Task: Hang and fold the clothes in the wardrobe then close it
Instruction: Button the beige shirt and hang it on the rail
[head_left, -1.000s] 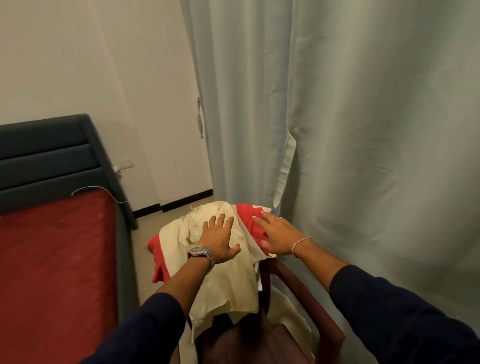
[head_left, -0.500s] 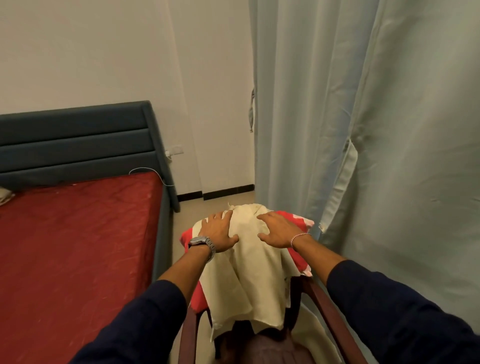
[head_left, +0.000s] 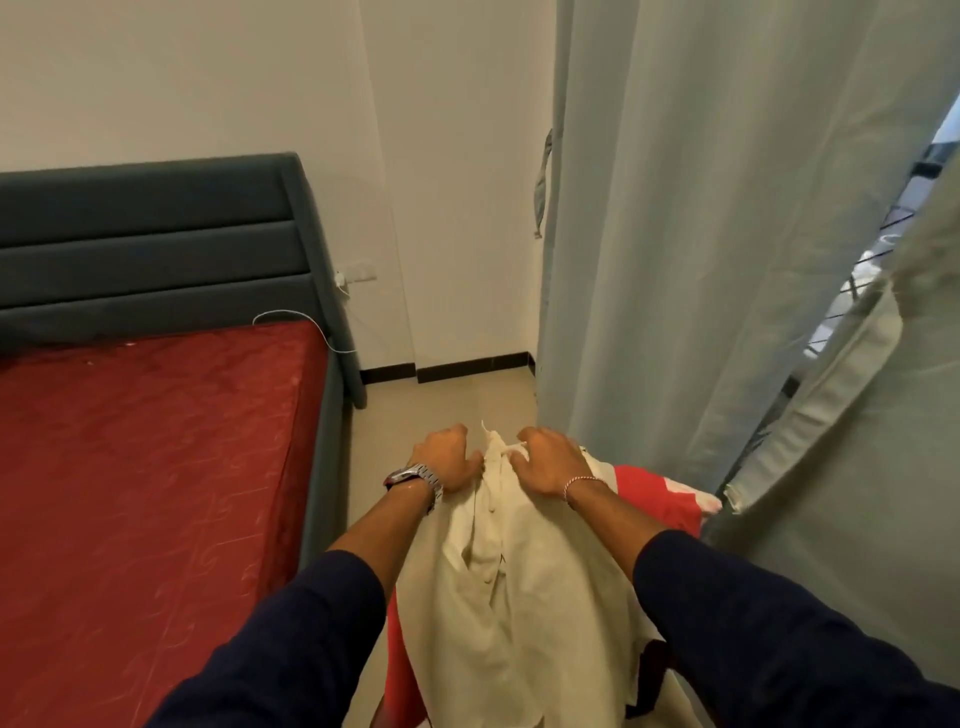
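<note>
So both my hands are bunched up on the cream shirt (head_left: 524, 577) right at its top edge. My left hand (head_left: 448, 460) has its fingers curled shut into a fist around a gather of the fabric, and my right hand (head_left: 548, 462) is doing the same just beside it, fingers closed on the cloth, with a little peak of the shirt poking up in the gap between the two. The two hands are near each other but not touching. The rest of the shirt hangs down from my fingers toward me, between my forearms, all loose and creased, with what looks like a button placket running down the middle. Under and behind the shirt, off to the right of my right fingers, there's a red and white cloth (head_left: 660, 499), and a strip of red also shows below my left wrist. Just past my right fingers is the pale grey curtain (head_left: 691, 234), hanging close. Way out to the left of my left fingers is the bed (head_left: 145, 467) with its red cover and dark padded headboard (head_left: 150, 249).
</note>
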